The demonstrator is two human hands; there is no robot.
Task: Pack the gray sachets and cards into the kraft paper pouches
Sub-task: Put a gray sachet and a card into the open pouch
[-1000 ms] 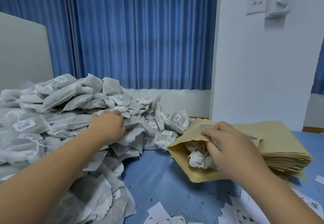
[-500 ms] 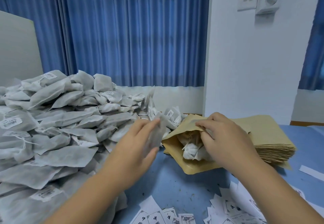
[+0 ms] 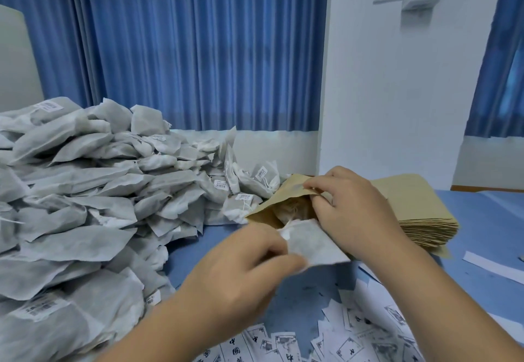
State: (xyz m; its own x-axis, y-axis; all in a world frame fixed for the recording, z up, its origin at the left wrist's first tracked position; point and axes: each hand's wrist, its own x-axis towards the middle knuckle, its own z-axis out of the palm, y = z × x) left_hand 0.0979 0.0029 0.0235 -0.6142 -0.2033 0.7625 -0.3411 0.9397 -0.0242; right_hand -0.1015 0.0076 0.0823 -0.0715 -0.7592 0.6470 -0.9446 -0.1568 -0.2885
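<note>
**A gray sachet held at the mouth of an open kraft pouch**

The view looks down from the person's own head at both hands over a blue tabletop (image 3: pixel 487 242). The left hand (image 3: pixel 241 268) has its fingers (image 3: pixel 286 262) clenched in a pinch on one gray sachet (image 3: pixel 312 245). They grip its near end, so the far end points away from the fingertips toward the opening of a kraft pouch (image 3: pixel 286 191). The sachet's leading edge lies at the pouch's mouth and is not fully inside.

The right hand (image 3: pixel 357 211) pinches the pouch's upper lip between thumb and fingers (image 3: pixel 317 184) and lifts it. This is probably to hold the mouth wide so the soft sachet slides in without catching. The inside is shadowed, and what it already holds cannot be made out.

Well out to the side of the left fingers, a large heap of sachets (image 3: pixel 85 205) covers the tabletop, many with small white barcode labels. Beneath and beyond the right fingers lies a flat stack of pouches (image 3: pixel 419 214). Nearer the person than both sets of fingers, loose printed cards (image 3: pixel 354 342) lie scattered.

Nothing lies between the sachet and the opening. The likeliest hindrances are the narrow mouth and the right fingers crowding it. Blue curtains (image 3: pixel 184 50) and a white wall (image 3: pixel 382 92) stand behind.
</note>
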